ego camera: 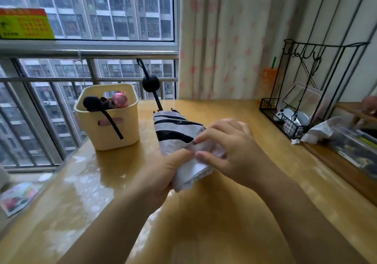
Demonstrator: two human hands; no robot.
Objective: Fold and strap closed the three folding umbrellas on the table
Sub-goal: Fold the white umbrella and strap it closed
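A grey and black striped folding umbrella lies over the middle of the wooden table, its round black handle raised toward the window. My left hand grips the near end of the bundled canopy from the left. My right hand pinches a pale fold of the fabric at that same end, fingertips beside my left thumb. In the cream basket stand two more umbrellas, one with a black handle and a hanging black strap, one with a pink handle.
A black wire rack with small items stands at the table's right back. Crumpled white plastic and clutter lie along the right edge. A curtain hangs behind, a railed window at left. A colourful card lies at the left.
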